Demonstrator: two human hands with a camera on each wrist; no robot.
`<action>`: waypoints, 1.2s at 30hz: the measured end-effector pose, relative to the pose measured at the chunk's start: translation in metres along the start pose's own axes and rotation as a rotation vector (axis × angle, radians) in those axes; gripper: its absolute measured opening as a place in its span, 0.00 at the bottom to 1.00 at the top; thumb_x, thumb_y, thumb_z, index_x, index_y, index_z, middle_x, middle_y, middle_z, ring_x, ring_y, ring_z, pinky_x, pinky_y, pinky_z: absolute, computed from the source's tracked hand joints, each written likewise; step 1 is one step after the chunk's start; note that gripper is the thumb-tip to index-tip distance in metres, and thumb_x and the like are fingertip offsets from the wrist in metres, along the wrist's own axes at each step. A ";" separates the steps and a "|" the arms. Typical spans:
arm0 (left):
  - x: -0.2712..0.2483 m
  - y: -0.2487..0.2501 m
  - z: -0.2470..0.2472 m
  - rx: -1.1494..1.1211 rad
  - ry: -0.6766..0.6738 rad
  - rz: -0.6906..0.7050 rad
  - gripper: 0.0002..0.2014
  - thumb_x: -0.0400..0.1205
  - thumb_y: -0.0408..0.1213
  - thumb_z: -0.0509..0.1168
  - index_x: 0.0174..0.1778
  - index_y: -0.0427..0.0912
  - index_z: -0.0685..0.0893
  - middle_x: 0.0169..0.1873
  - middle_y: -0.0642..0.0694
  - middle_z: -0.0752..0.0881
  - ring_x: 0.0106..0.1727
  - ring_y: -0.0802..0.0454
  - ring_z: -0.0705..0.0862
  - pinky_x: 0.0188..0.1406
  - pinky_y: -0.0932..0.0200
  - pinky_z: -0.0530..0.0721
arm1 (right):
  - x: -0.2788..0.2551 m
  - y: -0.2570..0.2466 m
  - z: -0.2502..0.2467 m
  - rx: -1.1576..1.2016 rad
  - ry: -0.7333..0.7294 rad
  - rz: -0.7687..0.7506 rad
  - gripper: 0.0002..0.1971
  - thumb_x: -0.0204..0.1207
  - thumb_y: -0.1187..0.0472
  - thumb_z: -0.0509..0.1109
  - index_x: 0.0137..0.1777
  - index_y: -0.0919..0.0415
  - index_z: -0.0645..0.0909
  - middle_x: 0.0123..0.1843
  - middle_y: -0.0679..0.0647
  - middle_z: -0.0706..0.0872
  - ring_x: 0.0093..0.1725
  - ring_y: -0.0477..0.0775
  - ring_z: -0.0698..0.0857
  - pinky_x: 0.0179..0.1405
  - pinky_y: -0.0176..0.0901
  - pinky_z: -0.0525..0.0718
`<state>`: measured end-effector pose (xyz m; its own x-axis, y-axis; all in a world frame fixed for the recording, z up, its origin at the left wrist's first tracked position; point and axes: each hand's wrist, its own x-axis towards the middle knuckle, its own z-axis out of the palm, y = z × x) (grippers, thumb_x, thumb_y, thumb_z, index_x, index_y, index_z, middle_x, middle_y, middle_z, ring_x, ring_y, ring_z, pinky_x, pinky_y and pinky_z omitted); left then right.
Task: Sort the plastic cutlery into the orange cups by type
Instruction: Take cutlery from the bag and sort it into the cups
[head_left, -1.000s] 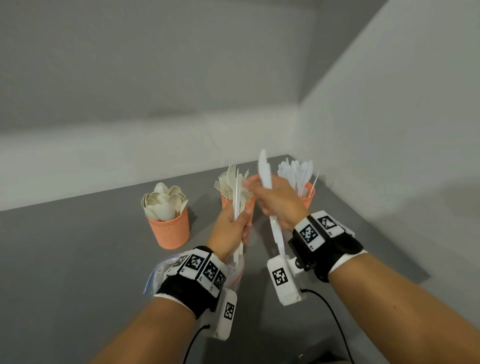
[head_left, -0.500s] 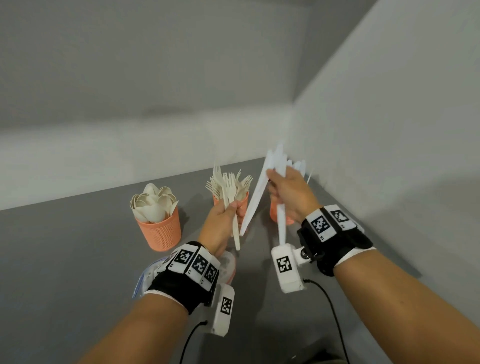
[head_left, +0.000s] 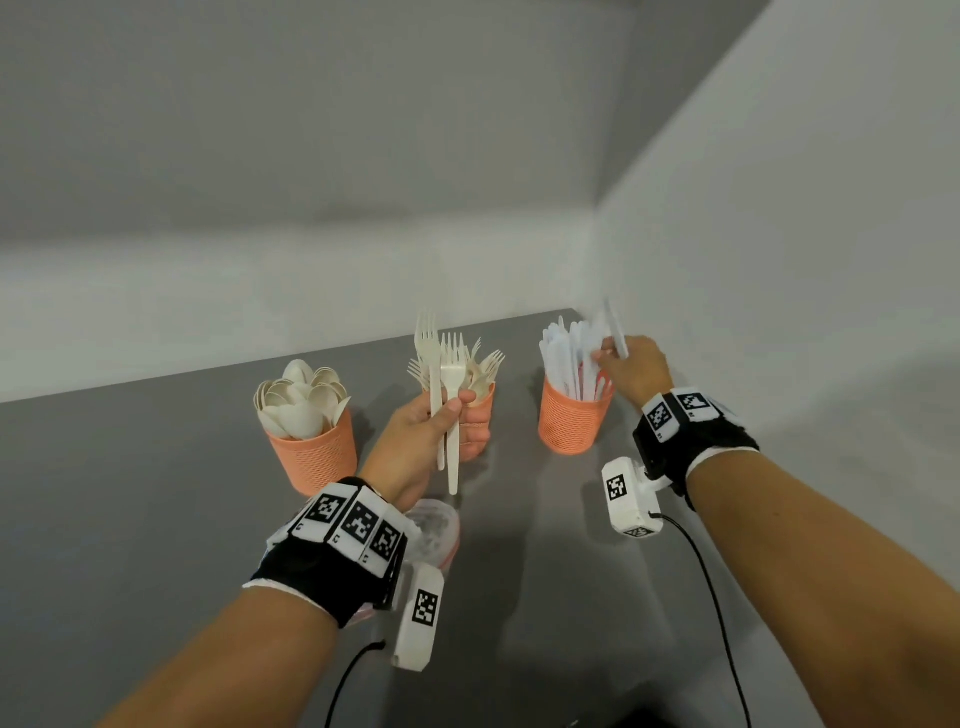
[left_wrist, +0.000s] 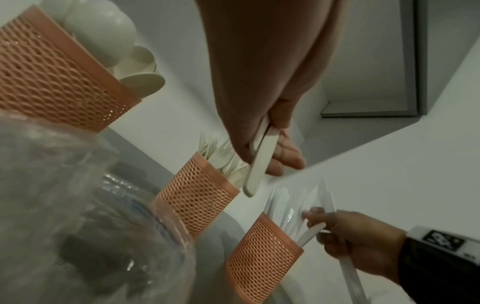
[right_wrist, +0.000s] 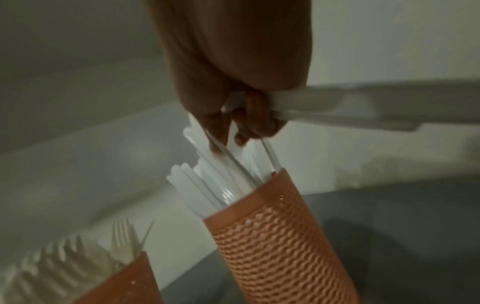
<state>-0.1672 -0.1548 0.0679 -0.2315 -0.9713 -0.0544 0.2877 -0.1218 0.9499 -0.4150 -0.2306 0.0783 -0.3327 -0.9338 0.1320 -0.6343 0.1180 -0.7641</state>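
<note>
Three orange mesh cups stand in a row on the grey table: a spoon cup (head_left: 314, 452), a fork cup (head_left: 483, 397) partly hidden by my left hand, and a knife cup (head_left: 569, 421) at the right. My left hand (head_left: 441, 415) holds two cream forks (head_left: 451, 410) upright in front of the fork cup, thumb pressed across their handles. My right hand (head_left: 623, 364) grips white knives (head_left: 615, 327) just above the knife cup's right rim; in the right wrist view the knives (right_wrist: 337, 111) stick out sideways from my curled fingers (right_wrist: 249, 123).
A clear plastic bag (head_left: 434, 530) lies on the table under my left wrist. White walls meet in a corner just behind and right of the knife cup. Grey table surface (head_left: 130, 519) stretches to the left and toward me.
My right hand carried the knives from beside my left hand rightward to the knife cup. My left hand stays in front of the fork cup with its forks.
</note>
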 end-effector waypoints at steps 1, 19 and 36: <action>-0.001 0.002 0.001 -0.009 -0.006 -0.005 0.08 0.86 0.31 0.54 0.52 0.38 0.79 0.42 0.38 0.82 0.30 0.55 0.87 0.33 0.63 0.86 | 0.000 0.002 0.002 -0.061 -0.077 0.006 0.13 0.78 0.62 0.65 0.57 0.69 0.82 0.53 0.65 0.86 0.51 0.63 0.85 0.52 0.46 0.79; -0.001 0.006 -0.005 -0.025 0.014 -0.047 0.10 0.86 0.35 0.55 0.56 0.40 0.81 0.46 0.38 0.87 0.34 0.53 0.89 0.33 0.60 0.88 | 0.025 -0.008 0.014 0.398 -0.112 -0.111 0.06 0.82 0.53 0.59 0.51 0.52 0.76 0.43 0.46 0.79 0.44 0.45 0.79 0.59 0.48 0.79; -0.018 0.009 0.006 0.559 -0.145 0.033 0.06 0.86 0.34 0.54 0.56 0.38 0.73 0.34 0.48 0.79 0.28 0.57 0.80 0.32 0.67 0.81 | -0.084 -0.111 0.045 0.396 -0.660 -0.277 0.15 0.77 0.61 0.69 0.60 0.65 0.73 0.36 0.57 0.82 0.21 0.49 0.78 0.19 0.34 0.75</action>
<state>-0.1658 -0.1371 0.0796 -0.3671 -0.9300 -0.0168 -0.2286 0.0727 0.9708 -0.2855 -0.1799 0.1235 0.3576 -0.9329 0.0437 -0.2987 -0.1586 -0.9411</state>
